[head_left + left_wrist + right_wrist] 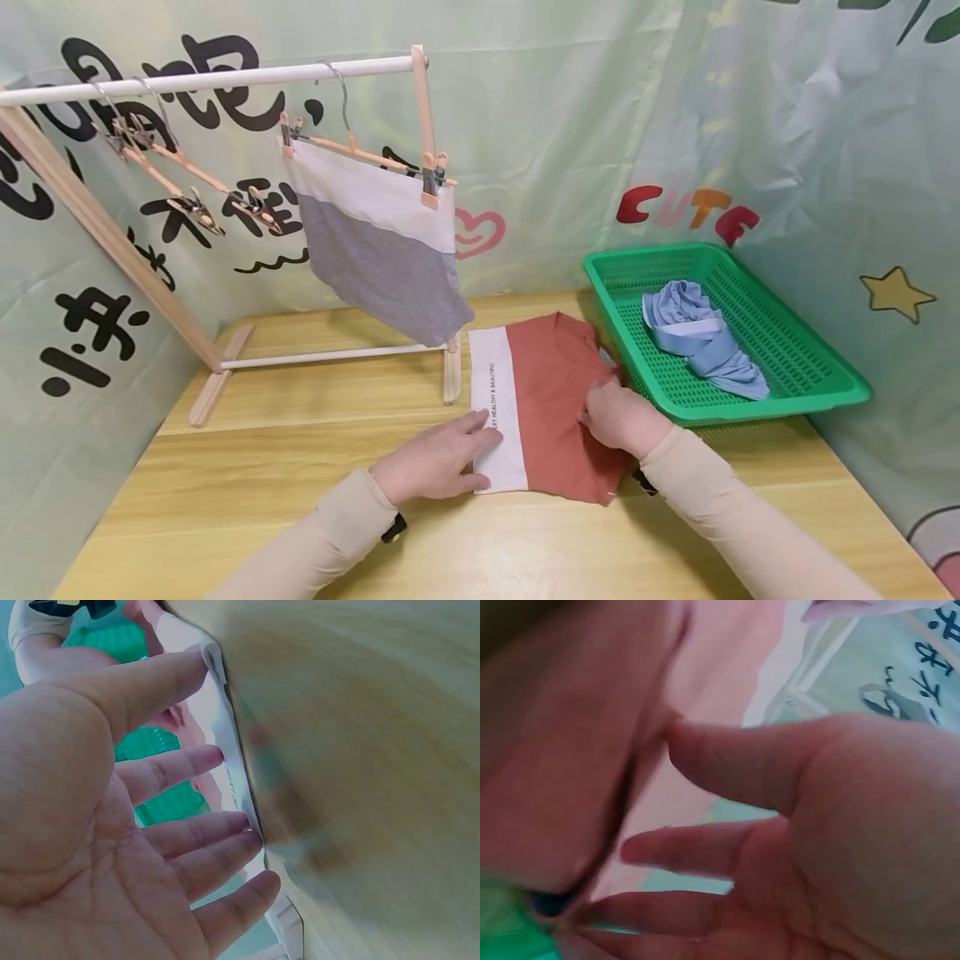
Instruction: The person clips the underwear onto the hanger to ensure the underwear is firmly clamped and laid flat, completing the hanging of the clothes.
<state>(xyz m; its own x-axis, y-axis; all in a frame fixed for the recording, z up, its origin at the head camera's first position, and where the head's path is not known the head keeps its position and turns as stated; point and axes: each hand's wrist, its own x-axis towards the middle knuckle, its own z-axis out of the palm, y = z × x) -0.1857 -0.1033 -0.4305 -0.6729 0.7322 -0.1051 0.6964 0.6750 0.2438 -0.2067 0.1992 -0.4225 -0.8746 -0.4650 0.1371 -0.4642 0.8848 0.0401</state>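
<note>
A pair of rust-red underpants (pixel 551 392) lies spread on the table, its white waistband (pixel 498 392) with small black lettering facing left. My left hand (pixel 435 457) rests at the waistband's near left edge. In the left wrist view its straight, spread fingers (pixel 202 832) touch the band. At the opposite side, my right hand (pixel 621 418) touches the red cloth near the leg and crotch edge. The right wrist view shows the thumb (pixel 727 761) against the fabric and the other fingers extended beside it; some fingertips are hidden.
A wooden rack (pixel 431 108) stands at the back left. Grey underpants (pixel 382 258) with a white band hang there from a clip hanger, beside two bare clip hangers (pixel 198 179). A green basket (pixel 787 325) at the right holds a bunched blue garment (pixel 697 337).
</note>
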